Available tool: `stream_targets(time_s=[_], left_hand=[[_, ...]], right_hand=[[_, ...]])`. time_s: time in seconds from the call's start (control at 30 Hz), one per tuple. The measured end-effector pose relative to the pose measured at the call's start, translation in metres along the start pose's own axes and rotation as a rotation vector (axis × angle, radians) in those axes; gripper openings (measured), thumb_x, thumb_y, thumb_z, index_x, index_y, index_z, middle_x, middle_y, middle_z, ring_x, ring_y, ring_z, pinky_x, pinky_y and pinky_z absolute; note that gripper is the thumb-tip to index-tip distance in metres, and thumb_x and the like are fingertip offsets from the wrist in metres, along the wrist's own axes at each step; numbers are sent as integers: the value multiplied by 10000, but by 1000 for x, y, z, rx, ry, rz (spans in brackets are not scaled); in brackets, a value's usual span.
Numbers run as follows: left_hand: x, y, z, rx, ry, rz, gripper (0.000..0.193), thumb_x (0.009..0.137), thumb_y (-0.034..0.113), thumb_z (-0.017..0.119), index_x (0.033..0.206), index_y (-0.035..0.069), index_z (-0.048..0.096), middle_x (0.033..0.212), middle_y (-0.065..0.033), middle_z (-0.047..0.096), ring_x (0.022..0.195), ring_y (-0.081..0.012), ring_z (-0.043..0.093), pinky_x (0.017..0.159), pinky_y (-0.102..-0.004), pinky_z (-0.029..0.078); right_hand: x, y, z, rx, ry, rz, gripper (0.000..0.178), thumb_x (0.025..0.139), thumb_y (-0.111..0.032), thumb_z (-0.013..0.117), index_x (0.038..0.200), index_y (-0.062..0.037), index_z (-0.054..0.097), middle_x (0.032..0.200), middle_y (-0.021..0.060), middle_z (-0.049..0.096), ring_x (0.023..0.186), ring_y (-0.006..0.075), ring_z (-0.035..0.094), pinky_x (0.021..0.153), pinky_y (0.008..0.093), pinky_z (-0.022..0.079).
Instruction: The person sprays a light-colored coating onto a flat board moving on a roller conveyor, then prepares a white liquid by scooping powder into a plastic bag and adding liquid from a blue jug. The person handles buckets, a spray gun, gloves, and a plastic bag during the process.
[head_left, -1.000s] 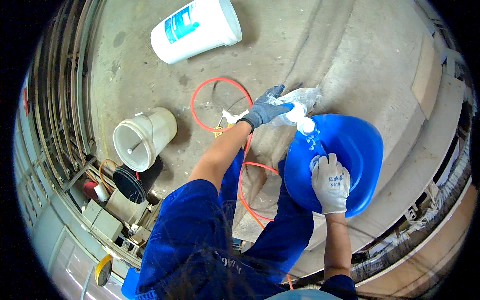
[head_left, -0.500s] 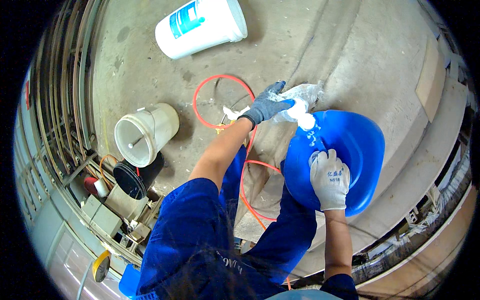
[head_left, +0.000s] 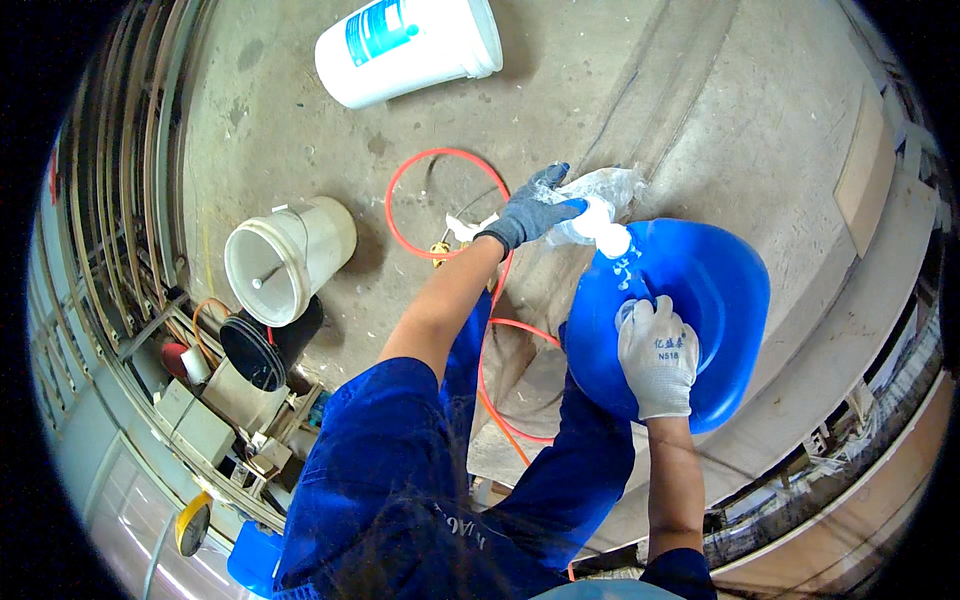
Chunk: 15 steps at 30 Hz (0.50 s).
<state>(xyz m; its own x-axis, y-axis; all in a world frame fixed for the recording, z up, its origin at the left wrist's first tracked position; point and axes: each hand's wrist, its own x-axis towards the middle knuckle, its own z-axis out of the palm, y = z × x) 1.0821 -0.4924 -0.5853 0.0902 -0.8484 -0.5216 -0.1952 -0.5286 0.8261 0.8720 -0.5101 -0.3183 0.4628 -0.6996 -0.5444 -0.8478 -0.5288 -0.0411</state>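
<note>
My left hand (head_left: 535,213), in a dark grey-blue glove, grips a crumpled clear plastic bag (head_left: 612,186) with a white round piece inside it. Right beside the bag is the white spout (head_left: 612,241) of a large blue plastic jerrycan (head_left: 725,300). White smears mark the blue top below that spout. Wearing a white glove, my right hand (head_left: 659,358) is closed round the handle at the top of the jerrycan; the fingertips are partly hidden. The jerrycan is tilted and leans close to my leg.
Red hose (head_left: 440,152) loops across the floor and past my legs. A labelled white bucket (head_left: 410,50) lies at the far side. To the left are an open whitish bucket (head_left: 325,250) on its side and a black bucket (head_left: 300,335). A flat board (head_left: 864,175) lies at right.
Both hands keep their holds on the bag and the jerrycan. My view has shifted slightly, so the buckets at left appear a little moved.
</note>
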Motion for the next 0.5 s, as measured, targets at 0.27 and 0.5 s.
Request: stream_targets(time_s=[0.27, 0.5], left_hand=[[3, -1, 2, 45, -2, 4, 993, 760, 500, 764, 1469, -49, 337, 1454, -257, 438, 1345, -319, 445, 1125, -356, 341], [0, 5, 3, 65, 11, -1, 989, 762, 528, 744, 1471, -36, 346, 1459, -258, 431, 1349, -332, 439, 1127, -361, 339]], right_hand=[[0, -1, 3, -1, 46, -22, 138, 885, -223, 593, 891, -90, 628, 917, 112, 597, 769, 254, 650, 701, 394, 516], [3, -2, -2, 3, 23, -40, 141, 881, -228, 598, 878, -91, 628, 882, 111, 584, 764, 249, 644, 697, 388, 513]])
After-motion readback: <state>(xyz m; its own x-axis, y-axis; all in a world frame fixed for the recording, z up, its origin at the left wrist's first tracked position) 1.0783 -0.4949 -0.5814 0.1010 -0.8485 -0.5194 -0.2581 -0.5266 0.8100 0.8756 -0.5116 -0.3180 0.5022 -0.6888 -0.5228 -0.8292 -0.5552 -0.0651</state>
